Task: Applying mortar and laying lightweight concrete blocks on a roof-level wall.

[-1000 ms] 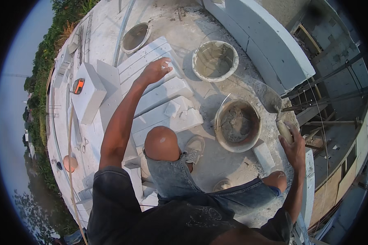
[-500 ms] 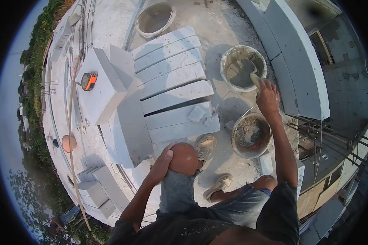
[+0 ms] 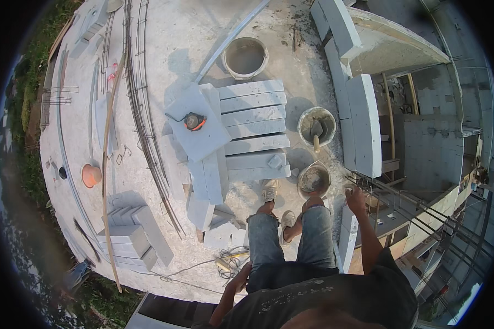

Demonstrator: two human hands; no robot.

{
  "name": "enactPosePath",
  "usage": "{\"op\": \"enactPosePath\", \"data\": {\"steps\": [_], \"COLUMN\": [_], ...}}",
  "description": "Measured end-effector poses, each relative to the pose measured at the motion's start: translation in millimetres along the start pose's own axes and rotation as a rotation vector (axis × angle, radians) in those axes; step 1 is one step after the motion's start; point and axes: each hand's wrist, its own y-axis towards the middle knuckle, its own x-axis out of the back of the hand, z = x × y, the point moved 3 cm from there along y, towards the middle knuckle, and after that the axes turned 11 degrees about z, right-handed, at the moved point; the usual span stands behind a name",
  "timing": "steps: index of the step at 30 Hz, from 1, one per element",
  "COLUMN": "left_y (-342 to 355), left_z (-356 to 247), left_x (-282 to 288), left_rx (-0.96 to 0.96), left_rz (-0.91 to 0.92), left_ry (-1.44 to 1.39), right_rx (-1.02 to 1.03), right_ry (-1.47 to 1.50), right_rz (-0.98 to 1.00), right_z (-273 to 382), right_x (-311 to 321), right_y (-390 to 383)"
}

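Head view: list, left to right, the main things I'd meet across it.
Round orange object → tape measure → row of pale blocks → trowel → right hand.

right hand (image 3: 356, 199): raised right of the knees, near the round mortar bucket (image 3: 299, 186), fingers loosely bent. left hand (image 3: 239, 279): lowered beside the left thigh, near a coiled cable (image 3: 228, 265); finger position unclear. trowel (image 3: 316, 143): blade down inside the pale-rimmed bucket (image 3: 328, 122), handle toward the person. third bucket (image 3: 245, 75): beyond the row of white blocks (image 3: 255, 131), grey contents. orange-and-black tape measure (image 3: 195, 122): lying on a white slab (image 3: 203, 141) left of the row. low block wall (image 3: 362, 126): along the right.
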Motion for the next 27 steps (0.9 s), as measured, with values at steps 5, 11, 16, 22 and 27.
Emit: {"op": "enactPosePath", "data": {"steps": [5,11,16,22,27], "left_y": [-15,26,88,159,218], "left_z": [-52,-131,-201,-277,-331], "left_x": [-72,-116,-129,-187,-277], "left_rx": [-0.023,-0.139,-0.093,0.128,0.227], "left_rz": [-0.044,-0.183,-0.266,-0.793,-0.93], "left_ry": [0.02,-0.058,-0.158,-0.233,-0.318], "right_rx": [0.04,0.123,0.525,0.624,0.673], "right_ry": [0.387,0.4,-0.125,-0.352,-0.846], "right_rz": [-0.129,-0.128,-0.117,0.393,0.113], "right_z": [19,216,307,351,404], "right_x": [93,197,193,44,-41], "right_y": [3,41,104,352,535]}}
